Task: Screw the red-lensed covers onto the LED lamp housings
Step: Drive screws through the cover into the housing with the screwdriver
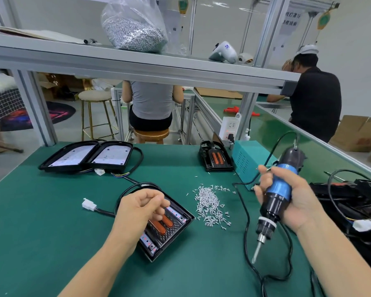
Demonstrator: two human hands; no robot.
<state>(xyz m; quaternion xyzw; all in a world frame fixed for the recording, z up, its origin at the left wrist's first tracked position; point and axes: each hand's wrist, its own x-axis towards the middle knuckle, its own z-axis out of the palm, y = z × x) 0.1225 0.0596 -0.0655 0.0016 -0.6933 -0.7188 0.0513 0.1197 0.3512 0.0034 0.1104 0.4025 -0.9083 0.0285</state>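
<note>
Left hand [140,207] fingers curl on the lamp [169,226]; right hand [296,196] fingers grasp the screwdriver [274,200] right of the screws [210,205].

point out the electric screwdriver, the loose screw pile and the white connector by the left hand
electric screwdriver [279,188]: head view, on the blue band of its body, gripped by the right hand [296,198].
loose screw pile [210,205]: head view, middle of the heap on the green mat.
white connector [88,204]: head view, on the plug body at the cable's end.
</note>
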